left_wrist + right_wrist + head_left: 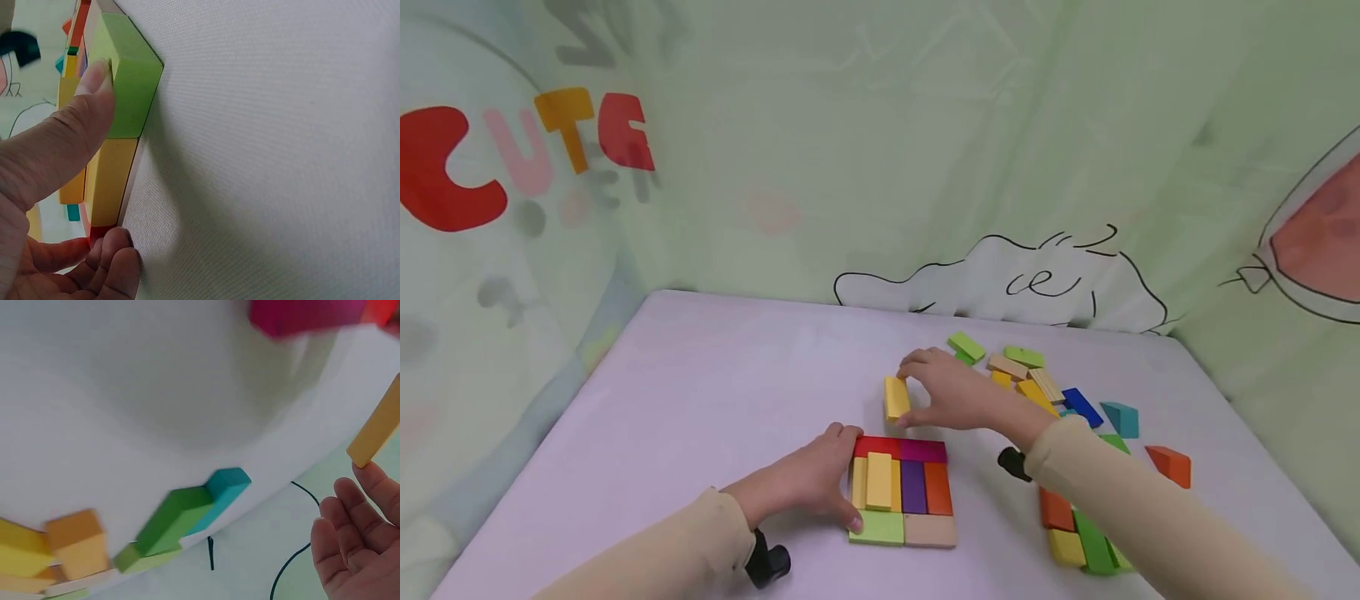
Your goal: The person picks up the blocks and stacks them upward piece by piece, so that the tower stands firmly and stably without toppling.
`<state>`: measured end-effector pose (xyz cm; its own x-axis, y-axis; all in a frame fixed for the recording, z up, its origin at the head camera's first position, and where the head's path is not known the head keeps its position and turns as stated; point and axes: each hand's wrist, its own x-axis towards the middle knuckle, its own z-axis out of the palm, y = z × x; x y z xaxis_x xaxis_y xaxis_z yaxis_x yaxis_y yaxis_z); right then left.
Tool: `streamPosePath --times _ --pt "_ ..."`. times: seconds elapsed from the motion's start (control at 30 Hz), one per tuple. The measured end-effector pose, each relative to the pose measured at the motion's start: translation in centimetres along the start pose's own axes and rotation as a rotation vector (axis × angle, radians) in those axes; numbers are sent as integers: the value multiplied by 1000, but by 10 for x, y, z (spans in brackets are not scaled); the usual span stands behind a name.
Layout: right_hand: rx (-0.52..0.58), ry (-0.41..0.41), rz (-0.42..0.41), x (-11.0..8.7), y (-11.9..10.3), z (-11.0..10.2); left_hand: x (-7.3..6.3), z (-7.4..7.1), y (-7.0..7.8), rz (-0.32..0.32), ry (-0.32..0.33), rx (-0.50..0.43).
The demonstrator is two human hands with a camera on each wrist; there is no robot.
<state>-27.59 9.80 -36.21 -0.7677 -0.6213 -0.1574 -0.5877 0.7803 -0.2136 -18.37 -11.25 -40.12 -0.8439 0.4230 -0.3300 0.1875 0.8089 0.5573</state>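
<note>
A flat square of coloured wooden blocks (pixel 913 487) lies on the table, with a yellow block (pixel 878 482) stacked on its left part. My left hand (pixel 808 479) holds the square's left side, its thumb on the light green block (pixel 134 81) at the near corner and its fingers around the red block (pixel 876 447) at the far corner. Beyond the square, my right hand (pixel 951 390) pinches another yellow block (pixel 896 398) at its two ends, between thumb and fingers. In the right wrist view this block (pixel 378 428) shows only partly, at a fingertip.
Loose blocks lie scattered at the back right, including a dark blue block (pixel 1082 407), a teal triangle (pixel 1122 418) and an orange triangle (pixel 1170 466). A second group of blocks (pixel 1093 542) is partly hidden beneath my right forearm. A printed fabric wall (pixel 850 167) stands behind the table.
</note>
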Motion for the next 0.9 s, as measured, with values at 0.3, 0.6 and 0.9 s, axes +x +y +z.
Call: streamPosePath --times 0.3,0.6,0.9 --pt "-9 -28 9 -64 -1 24 0 1 -5 4 21 7" --pt "-17 -51 24 -77 -10 36 -1 0 -1 9 21 1" --pt "-30 -27 33 -85 -10 40 -1 2 3 16 19 2"
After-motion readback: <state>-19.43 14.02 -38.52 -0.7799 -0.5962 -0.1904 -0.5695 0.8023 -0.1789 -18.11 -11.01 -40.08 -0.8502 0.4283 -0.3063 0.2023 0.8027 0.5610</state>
